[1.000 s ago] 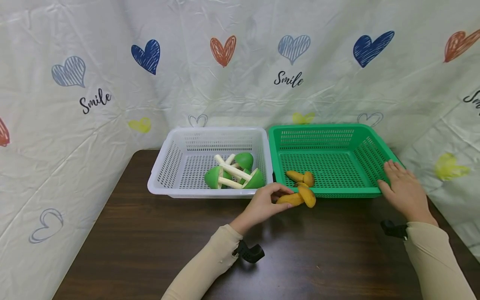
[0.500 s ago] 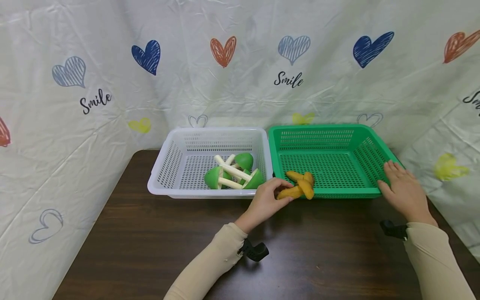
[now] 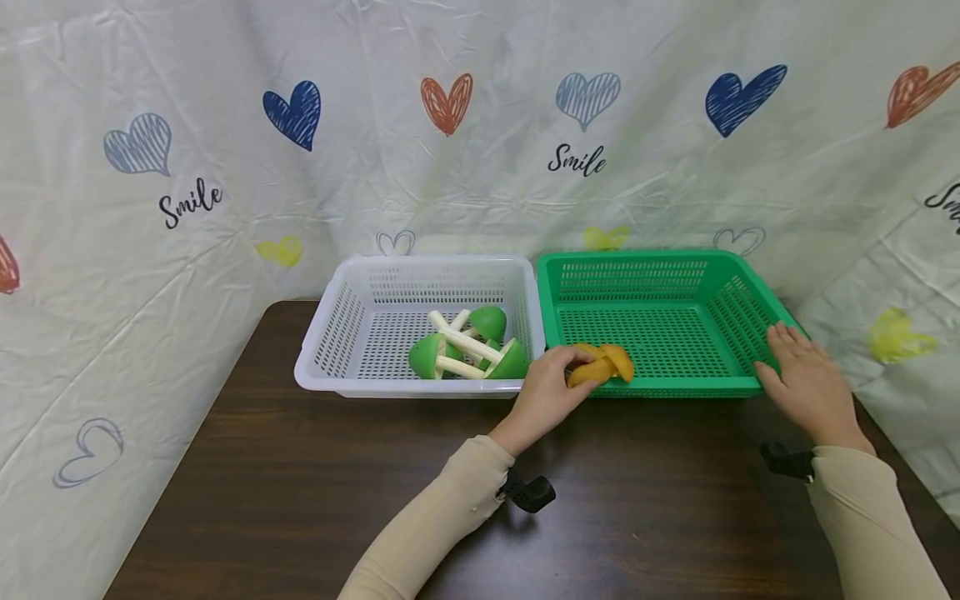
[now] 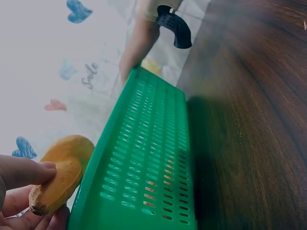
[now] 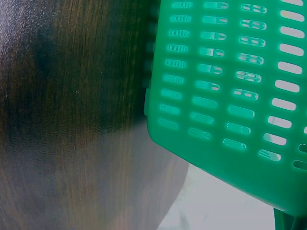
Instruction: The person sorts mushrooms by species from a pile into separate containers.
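In the head view my left hand (image 3: 553, 388) pinches a yellow-brown mushroom (image 3: 591, 372) between thumb and fingers, just over the near-left rim of the green basket (image 3: 675, 385). The left wrist view shows the thumb on the stem of this mushroom (image 4: 58, 187), with its rounded cap close to the basket's edge. Another yellow mushroom lies inside that corner, mostly hidden behind the held one. My right hand (image 3: 812, 385) rests with straight fingers on the right rim of the green basket; the right wrist view shows the basket wall (image 5: 220, 110) but no hand.
A white basket (image 3: 330, 382) stands directly left of the green one, holding several green-capped mushrooms (image 3: 510, 358) with pale stems. Both baskets sit on a dark wooden table (image 3: 300, 492). Behind them hangs a pale cloth (image 3: 495, 192) printed with hearts.
My left hand has carried the mushroom up and away from me, from in front of the green basket's near rim to over its left corner. The right hand stays in place.
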The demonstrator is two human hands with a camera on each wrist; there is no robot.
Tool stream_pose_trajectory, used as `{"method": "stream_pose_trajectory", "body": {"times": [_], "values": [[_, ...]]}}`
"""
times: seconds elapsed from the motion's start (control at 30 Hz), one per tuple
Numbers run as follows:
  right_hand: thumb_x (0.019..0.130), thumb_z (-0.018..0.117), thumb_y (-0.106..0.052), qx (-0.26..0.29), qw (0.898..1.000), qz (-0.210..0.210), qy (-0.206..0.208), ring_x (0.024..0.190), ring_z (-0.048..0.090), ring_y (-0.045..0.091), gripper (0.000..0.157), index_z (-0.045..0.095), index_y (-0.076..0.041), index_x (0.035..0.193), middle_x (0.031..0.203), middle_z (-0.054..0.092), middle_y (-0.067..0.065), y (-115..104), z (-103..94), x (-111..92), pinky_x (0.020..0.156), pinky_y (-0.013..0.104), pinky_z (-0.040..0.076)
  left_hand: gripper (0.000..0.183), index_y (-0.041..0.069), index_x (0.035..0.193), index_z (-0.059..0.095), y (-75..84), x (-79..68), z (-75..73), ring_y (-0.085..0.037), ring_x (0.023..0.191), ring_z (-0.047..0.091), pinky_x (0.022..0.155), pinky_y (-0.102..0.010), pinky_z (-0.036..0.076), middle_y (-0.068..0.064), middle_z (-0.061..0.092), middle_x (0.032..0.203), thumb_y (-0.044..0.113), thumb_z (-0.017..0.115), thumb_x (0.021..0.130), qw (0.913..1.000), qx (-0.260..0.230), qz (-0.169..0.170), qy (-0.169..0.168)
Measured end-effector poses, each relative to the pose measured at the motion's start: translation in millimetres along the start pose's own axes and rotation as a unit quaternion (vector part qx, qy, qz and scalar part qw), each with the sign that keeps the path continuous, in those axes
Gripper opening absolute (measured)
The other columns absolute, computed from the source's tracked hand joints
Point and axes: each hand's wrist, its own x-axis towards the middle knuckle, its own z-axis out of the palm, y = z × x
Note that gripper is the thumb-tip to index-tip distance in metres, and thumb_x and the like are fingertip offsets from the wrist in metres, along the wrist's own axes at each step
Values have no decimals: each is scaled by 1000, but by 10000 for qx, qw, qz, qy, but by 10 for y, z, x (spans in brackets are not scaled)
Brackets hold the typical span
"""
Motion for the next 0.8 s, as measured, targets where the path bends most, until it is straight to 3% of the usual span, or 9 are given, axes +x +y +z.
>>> {"method": "stream_pose_trajectory", "body": {"times": [0.23, 0.8], "values": [[100, 37, -23, -16, 10000, 7, -13, 140, 10, 41, 58, 26, 18, 139, 143, 24, 37, 1, 0, -3, 113, 51, 3, 27, 5, 108, 66, -1, 45, 9, -11, 88, 57, 71, -14, 44, -5, 64, 104, 15, 72, 84, 10000, -18, 27, 11], [101, 37, -23, -64, 9999, 34, -90, 140, 9, 42, 57, 25, 18, 139, 143, 22, 38, -30, -11, -4, 113, 51, 3, 25, 1, 107, 65, 6, 79, 30, -11, 91, 59, 74, -10, 46, -8, 62, 103, 13, 70, 86, 9966, -797, -193, 88]]}}
